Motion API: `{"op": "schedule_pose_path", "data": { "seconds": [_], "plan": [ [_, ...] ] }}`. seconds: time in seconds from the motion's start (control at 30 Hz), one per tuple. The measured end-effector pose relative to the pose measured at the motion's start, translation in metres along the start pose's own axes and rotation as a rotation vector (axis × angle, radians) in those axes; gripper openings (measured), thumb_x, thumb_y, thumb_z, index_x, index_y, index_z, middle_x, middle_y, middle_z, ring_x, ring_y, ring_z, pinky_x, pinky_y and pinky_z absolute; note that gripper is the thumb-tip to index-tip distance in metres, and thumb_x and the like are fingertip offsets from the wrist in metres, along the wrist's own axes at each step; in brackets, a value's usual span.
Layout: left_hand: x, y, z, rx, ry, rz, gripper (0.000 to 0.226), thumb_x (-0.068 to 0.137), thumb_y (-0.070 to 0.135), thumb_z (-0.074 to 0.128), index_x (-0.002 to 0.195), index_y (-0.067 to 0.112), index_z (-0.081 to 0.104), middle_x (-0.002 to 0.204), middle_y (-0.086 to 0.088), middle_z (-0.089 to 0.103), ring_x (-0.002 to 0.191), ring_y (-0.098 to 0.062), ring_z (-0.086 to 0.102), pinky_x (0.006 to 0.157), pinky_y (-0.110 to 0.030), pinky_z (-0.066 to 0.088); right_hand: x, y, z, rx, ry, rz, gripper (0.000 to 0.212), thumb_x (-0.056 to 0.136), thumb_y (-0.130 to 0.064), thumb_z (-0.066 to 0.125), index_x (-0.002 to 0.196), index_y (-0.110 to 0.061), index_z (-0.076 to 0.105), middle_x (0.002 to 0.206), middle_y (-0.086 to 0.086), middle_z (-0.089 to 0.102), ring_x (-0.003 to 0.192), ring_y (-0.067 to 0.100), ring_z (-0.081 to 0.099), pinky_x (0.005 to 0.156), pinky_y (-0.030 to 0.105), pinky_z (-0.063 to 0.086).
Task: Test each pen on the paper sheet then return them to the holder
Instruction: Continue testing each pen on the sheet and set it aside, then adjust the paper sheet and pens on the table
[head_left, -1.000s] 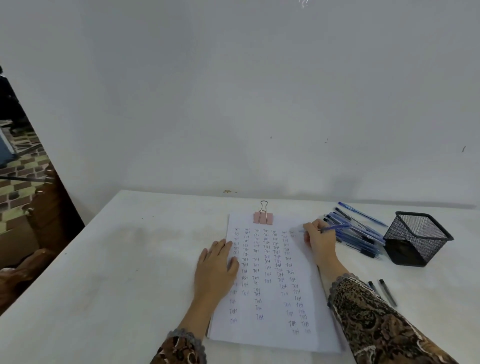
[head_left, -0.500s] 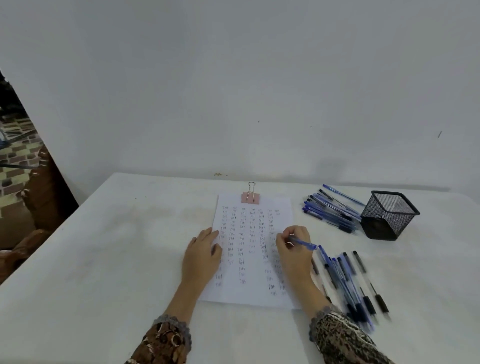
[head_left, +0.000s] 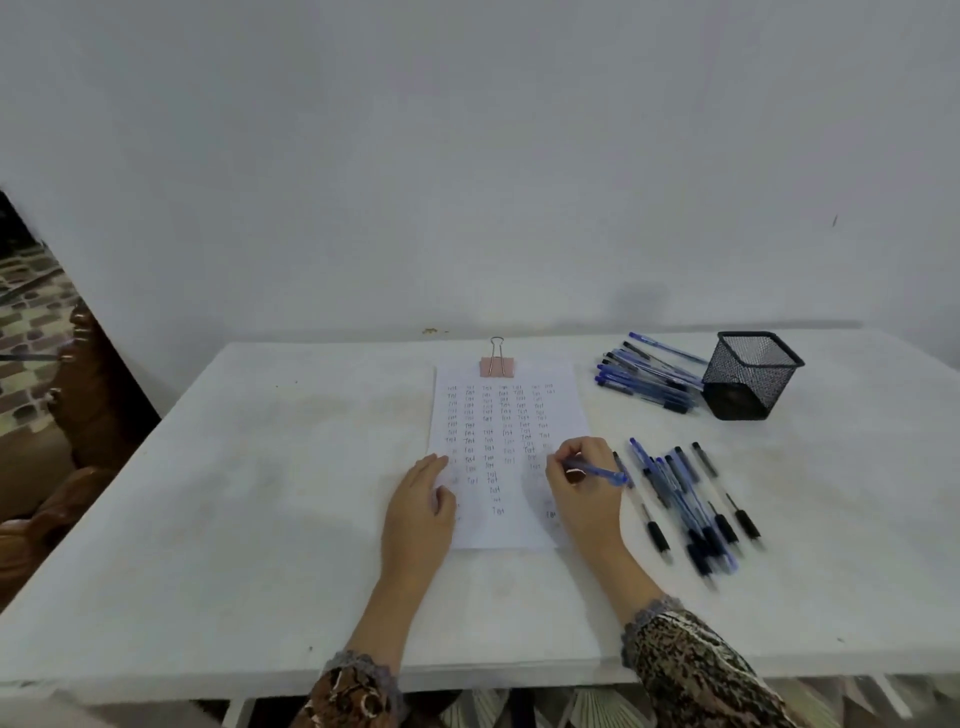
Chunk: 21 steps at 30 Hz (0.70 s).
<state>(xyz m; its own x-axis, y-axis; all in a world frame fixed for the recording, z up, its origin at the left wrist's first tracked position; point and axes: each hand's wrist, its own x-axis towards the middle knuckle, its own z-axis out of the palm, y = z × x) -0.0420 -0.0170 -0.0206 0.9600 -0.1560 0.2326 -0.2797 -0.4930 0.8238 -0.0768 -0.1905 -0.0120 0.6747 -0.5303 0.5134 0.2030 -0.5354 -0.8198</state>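
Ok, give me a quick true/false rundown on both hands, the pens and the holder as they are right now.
1. The right hand grips a blue pen at the right edge of the paper sheet. True.
2. The left hand holds a pen too. False: it rests flat on the sheet, holding nothing.
3. Pens stand in the holder. False: none show in it; the far pile lies beside it, the near pile by the right hand.
4. A binder clip sits at the sheet's top edge. True.
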Motion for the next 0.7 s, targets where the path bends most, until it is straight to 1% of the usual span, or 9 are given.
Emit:
{"op": "schedule_pose_path", "data": {
  "seconds": [0.1,0.2,0.23,0.33,0.43,0.53,0.57,0.63,0.7],
  "plan": [
    [-0.021,0.006,-0.006,-0.05,0.005,0.05,0.038,0.09,0.0,0.046,0.127,0.011,0.052,0.128,0.003,0.05,0.116,-0.001,0.04,0.097,-0.005,0.023,-0.016,-0.005,-0.006,-0.032,0.028,-0.033,0.03,0.076,0.012,0.062,0.072,-0.015,0.051,0.079,-0.013,0.046,0.067,0.017,0.053,0.055,0.015,0.045],
    [-0.044,0.011,-0.012,-0.107,0.002,0.072,0.037,0.09,0.0,0.046,0.124,0.013,0.054,0.119,0.009,0.049,0.112,0.0,0.043,0.094,-0.004,0.03,-0.039,-0.011,-0.012,-0.015,0.039,-0.022,0.026,0.077,0.01,0.061,0.074,-0.013,0.051,0.08,-0.01,0.047,0.069,0.021,0.054,0.057,0.023,0.046],
    [-0.051,0.013,-0.013,-0.132,0.0,0.067,0.037,0.091,0.001,0.046,0.124,0.014,0.054,0.118,0.011,0.049,0.111,0.001,0.043,0.092,-0.004,0.033,-0.048,-0.014,-0.015,-0.025,0.04,-0.02,0.025,0.078,0.009,0.061,0.074,-0.013,0.051,0.08,-0.01,0.047,0.07,0.021,0.054,0.058,0.022,0.046],
    [-0.078,0.022,-0.015,-0.179,-0.024,0.045,0.037,0.091,0.003,0.044,0.123,0.019,0.054,0.118,0.015,0.048,0.112,0.005,0.042,0.095,-0.007,0.03,-0.071,-0.025,-0.028,-0.032,0.044,-0.033,0.029,0.077,0.009,0.061,0.073,-0.018,0.05,0.08,-0.011,0.047,0.069,0.015,0.053,0.058,0.012,0.043],
    [-0.105,0.032,-0.012,-0.187,-0.055,0.052,0.037,0.092,0.005,0.043,0.123,0.021,0.054,0.118,0.018,0.048,0.111,0.01,0.039,0.099,-0.011,0.027,-0.091,-0.037,-0.045,0.034,0.053,0.038,0.041,0.078,0.01,0.06,0.07,-0.029,0.048,0.081,-0.007,0.048,0.067,0.006,0.05,0.058,0.01,0.041],
    [-0.133,0.041,0.0,-0.177,-0.037,0.102,0.036,0.091,0.004,0.044,0.12,0.021,0.056,0.116,0.017,0.051,0.108,0.011,0.04,0.095,-0.004,0.029,-0.113,-0.042,-0.066,0.041,0.067,0.048,0.041,0.08,0.007,0.06,0.07,-0.031,0.046,0.08,-0.007,0.047,0.067,0.003,0.05,0.059,0.011,0.04],
    [-0.144,0.044,0.005,-0.179,-0.023,0.125,0.036,0.09,0.002,0.045,0.118,0.021,0.057,0.115,0.016,0.052,0.107,0.01,0.042,0.093,-0.002,0.031,-0.122,-0.041,-0.074,0.025,0.076,0.035,0.038,0.081,0.004,0.061,0.07,-0.03,0.046,0.079,-0.008,0.047,0.066,0.004,0.05,0.059,0.012,0.04],
    [-0.168,0.05,0.018,-0.197,0.024,0.193,0.035,0.088,-0.001,0.046,0.113,0.019,0.06,0.114,0.011,0.056,0.108,0.006,0.046,0.093,-0.007,0.038,-0.141,-0.034,-0.093,-0.011,0.097,0.023,0.028,0.08,-0.003,0.061,0.07,-0.026,0.048,0.077,-0.008,0.048,0.066,0.005,0.049,0.059,0.018,0.041],
    [-0.195,0.052,0.036,-0.22,0.066,0.267,0.032,0.086,0.002,0.045,0.109,0.013,0.064,0.112,0.007,0.058,0.11,0.002,0.05,0.093,-0.011,0.041,-0.162,-0.023,-0.114,-0.035,0.115,0.03,0.015,0.078,-0.01,0.061,0.071,-0.018,0.05,0.076,-0.004,0.05,0.067,0.006,0.05,0.059,0.02,0.043]
  ]
}}
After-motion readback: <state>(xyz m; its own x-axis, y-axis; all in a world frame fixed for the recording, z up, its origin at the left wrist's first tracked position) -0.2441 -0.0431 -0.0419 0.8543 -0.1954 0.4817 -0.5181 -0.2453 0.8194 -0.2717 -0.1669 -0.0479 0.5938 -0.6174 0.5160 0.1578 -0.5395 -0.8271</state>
